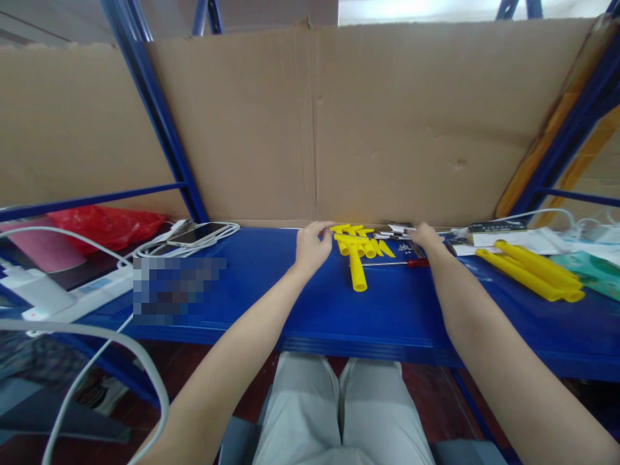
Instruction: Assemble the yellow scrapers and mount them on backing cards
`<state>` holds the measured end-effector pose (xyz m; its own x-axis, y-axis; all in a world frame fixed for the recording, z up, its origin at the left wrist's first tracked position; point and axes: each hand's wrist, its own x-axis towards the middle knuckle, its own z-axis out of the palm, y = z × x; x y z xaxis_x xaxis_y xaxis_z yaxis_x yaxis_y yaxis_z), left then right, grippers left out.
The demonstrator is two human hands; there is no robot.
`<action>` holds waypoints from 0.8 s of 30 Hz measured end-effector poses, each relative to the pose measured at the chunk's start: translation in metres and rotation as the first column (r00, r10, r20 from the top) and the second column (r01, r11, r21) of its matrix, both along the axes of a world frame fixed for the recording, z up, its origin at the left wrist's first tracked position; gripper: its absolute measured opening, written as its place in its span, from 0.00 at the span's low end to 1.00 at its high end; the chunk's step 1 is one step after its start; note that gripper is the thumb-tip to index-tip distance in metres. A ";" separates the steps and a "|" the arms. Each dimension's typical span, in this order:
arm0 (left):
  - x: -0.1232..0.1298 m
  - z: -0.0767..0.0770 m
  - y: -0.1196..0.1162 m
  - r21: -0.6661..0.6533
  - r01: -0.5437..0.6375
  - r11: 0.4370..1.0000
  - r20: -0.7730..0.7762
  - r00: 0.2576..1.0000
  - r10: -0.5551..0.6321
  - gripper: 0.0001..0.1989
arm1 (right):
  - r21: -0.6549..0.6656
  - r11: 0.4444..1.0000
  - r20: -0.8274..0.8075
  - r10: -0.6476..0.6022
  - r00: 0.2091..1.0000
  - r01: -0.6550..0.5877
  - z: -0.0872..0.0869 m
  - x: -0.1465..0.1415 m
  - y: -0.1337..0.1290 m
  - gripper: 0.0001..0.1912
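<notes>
On the blue tabletop, my left hand (312,247) is at the left end of a group of yellow plastic pieces (353,229). Its thumb and fingers are apart and curved, with the fingertips beside the pieces. A yellow T-shaped plastic handle (357,270) lies in front, its round open end towards me. My right hand (426,236) reaches among flat silvery and dark pieces (390,234) at the back. Its fingers look closed, but what they hold is too small to make out. Below it lies a screwdriver (417,263) with a red handle. Small metal screws (403,247) are scattered between the hands.
Yellow tubes (537,271) lie on the right near a green plastic bag (593,271). To the left are a phone (201,234), white cables, a power strip (82,298) and a red bag (109,226). A cardboard sheet (310,129) walls off the back between blue posts.
</notes>
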<state>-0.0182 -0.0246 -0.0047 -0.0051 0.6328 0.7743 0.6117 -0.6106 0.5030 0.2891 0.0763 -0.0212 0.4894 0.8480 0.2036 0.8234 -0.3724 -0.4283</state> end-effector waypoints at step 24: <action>-0.006 -0.005 0.013 0.042 0.032 0.999 0.083 0.996 -0.035 0.13 | 0.853 0.499 -0.492 0.667 0.560 0.156 0.018 -0.021 -0.008 0.18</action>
<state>-0.0245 -0.0116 -0.0098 -0.0502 0.6014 0.7973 0.5475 -0.6511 0.5256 0.2682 0.0685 -0.0036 0.5718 0.6365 0.5176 0.0542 0.6002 -0.7980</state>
